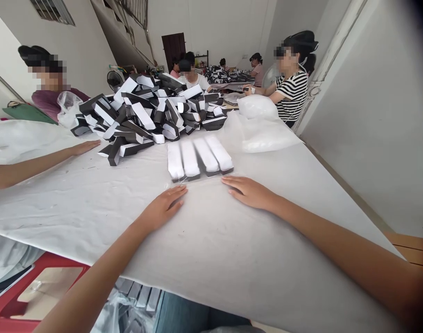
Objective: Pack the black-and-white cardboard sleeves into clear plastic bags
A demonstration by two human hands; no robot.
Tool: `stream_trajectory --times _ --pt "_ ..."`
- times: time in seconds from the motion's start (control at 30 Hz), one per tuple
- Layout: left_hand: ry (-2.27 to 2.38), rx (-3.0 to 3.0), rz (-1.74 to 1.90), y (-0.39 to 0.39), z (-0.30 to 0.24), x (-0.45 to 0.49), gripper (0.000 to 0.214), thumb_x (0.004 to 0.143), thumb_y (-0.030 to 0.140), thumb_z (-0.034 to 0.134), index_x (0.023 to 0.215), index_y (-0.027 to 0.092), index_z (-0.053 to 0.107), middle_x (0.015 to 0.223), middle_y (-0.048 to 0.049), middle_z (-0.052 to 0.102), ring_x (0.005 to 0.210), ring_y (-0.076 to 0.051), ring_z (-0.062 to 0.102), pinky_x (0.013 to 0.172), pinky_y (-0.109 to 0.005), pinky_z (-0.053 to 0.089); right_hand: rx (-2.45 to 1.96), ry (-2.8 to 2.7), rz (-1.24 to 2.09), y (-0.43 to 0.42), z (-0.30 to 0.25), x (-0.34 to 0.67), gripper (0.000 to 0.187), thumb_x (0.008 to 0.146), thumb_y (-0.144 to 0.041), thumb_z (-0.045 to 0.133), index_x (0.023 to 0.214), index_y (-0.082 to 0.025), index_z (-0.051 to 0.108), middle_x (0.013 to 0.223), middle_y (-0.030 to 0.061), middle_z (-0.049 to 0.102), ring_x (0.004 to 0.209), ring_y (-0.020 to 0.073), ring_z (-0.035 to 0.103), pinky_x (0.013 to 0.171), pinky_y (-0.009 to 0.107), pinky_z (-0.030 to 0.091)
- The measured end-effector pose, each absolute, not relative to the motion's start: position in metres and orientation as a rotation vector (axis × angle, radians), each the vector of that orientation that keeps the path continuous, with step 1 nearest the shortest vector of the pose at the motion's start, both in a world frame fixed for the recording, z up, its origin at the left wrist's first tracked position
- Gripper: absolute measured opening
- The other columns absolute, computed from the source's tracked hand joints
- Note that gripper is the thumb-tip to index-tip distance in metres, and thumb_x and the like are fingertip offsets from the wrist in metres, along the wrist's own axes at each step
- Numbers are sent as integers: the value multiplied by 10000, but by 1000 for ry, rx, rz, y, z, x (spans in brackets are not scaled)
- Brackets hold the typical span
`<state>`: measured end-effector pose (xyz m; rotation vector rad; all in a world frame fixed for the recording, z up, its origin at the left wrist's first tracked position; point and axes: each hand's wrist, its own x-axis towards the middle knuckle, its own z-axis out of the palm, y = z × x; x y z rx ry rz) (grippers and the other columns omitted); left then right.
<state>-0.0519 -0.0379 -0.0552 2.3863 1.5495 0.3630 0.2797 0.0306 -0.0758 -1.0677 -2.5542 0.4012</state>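
A: Your left hand [162, 206] and right hand [248, 190] lie flat on the bench [214, 249].
B: Yes, each grip released; you grasp nothing.
A: The four white boxes [199, 159] sit side by side just beyond your fingertips.
B: In front of the pile [149, 113] of black-and-white boxes.

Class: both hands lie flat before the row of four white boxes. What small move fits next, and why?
Probably slide the left hand and right hand forward to the outer ends of the row of four white boxes. Both rest open and empty on the cloth, just short of that side-by-side row.
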Motion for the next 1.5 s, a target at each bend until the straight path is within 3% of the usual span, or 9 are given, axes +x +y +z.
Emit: stream_trajectory --times 0.17,0.3,0.53,0.93,1.03,1.13,1.3,1.4,1.5 --pt "1686 2237 452 -35 -55 -65 509 953 543 383 1390 315 510 1493 47 437 1370 -227 416 1162 -380 320 -1214 -2417 381 45 -77 301 398 941 -325 443 1305 -291 600 1370 -17 577 1261 243 533 1057 432 436" --pt "1801 2204 538 -34 -55 -71 417 925 516 458 1249 316 627 1384 36 563 1256 -239 534 1077 -372 423 -1163 -2375 298 54 -81 308 307 933 -335 469 1142 -256 679 1191 28 674 1112 253 599 946 418 490" --pt "1943 2264 618 -34 -56 -70 319 941 400 399 1007 236 665 1096 -45 679 1016 -247 613 865 -367 499 -1141 -2304 261 58 -85 307 229 945 -307 434 924 -231 649 982 66 655 959 246 570 828 395 477" --pt "2115 2171 554 -29 -61 -69 250 895 385 473 762 208 589 820 -53 645 906 -260 540 845 -403 453 -1316 -2226 316 63 -87 303 124 903 -274 469 839 -228 565 785 37 629 862 237 530 753 363 429" --pt "2144 2274 585 -30 -59 -66 175 877 333 517 842 194 618 862 -62 643 899 -256 546 856 -419 454 -1307 -2188 322 62 -87 300 101 870 -237 514 933 -225 591 787 26 611 831 218 538 743 345 437" --pt "1938 2601 560 -31 -56 -63 278 904 190 437 1089 209 643 1097 -81 640 1040 -265 530 931 -444 434 -1219 -2233 182 59 -88 297 172 864 -166 498 943 -218 643 830 44 585 803 207 523 752 349 437" --pt "1459 2893 310 -28 -57 -63 541 896 48 330 1266 328 608 1443 51 485 1314 -244 386 1057 -435 396 -1078 -2373 -183 51 -84 293 371 852 -56 422 939 -228 740 986 102 577 864 242 513 754 390 434" --pt "1471 2879 334 -26 -61 -66 547 905 55 329 1311 320 582 1462 66 470 1327 -234 390 1075 -433 407 -1072 -2356 -247 38 -74 285 363 859 -83 442 1059 -204 719 1043 118 607 937 271 537 790 428 450" --pt "1402 2858 406 -25 -64 -67 485 924 107 372 1325 293 574 1407 32 538 1312 -214 437 1112 -429 388 -907 -2415 -127 18 -64 258 388 905 -165 447 1252 -176 620 1204 124 618 1109 274 544 951 463 440"
